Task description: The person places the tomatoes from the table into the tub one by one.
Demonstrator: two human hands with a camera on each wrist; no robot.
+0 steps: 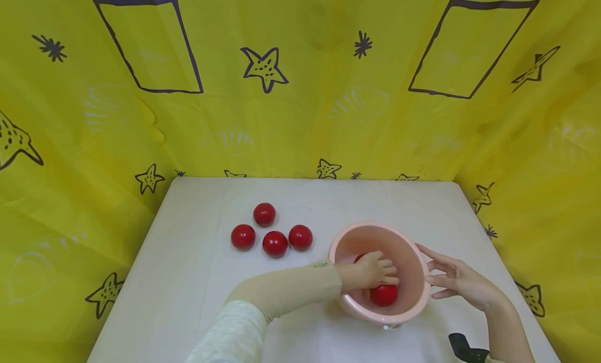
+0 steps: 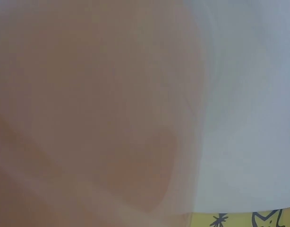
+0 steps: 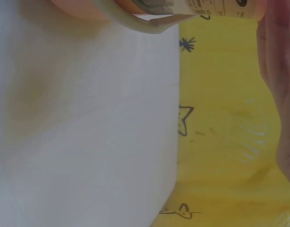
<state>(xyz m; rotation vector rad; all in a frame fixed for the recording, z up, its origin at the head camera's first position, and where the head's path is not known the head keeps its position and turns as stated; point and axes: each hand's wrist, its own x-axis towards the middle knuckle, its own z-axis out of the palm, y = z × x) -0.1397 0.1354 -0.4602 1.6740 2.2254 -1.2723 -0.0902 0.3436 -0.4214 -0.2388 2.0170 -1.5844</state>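
A pink bucket (image 1: pixel 347 238) stands on the white table, right of the middle. My left hand (image 1: pixel 373 271) reaches down inside it, fingers curved over the top of a red ball (image 1: pixel 385 296) with the thumb beside it. Behind that hand, more red shows inside the bucket, mostly hidden. Brown blur of the bucket's side fills much of the left wrist view. My right hand (image 1: pixel 462 279) touches the bucket's right rim with spread, fairly straight fingers. In the right wrist view, a pale handle (image 3: pixel 159 24) and a printed label (image 3: pixel 216 7) show on the bucket.
Several red balls (image 1: pixel 274 244) lie grouped on the white table (image 1: pixel 197 300), left of the bucket. A yellow curtain (image 1: pixel 300 123) with drawn stars hangs behind and along both sides. A black strap (image 1: pixel 465 348) is at the right wrist.
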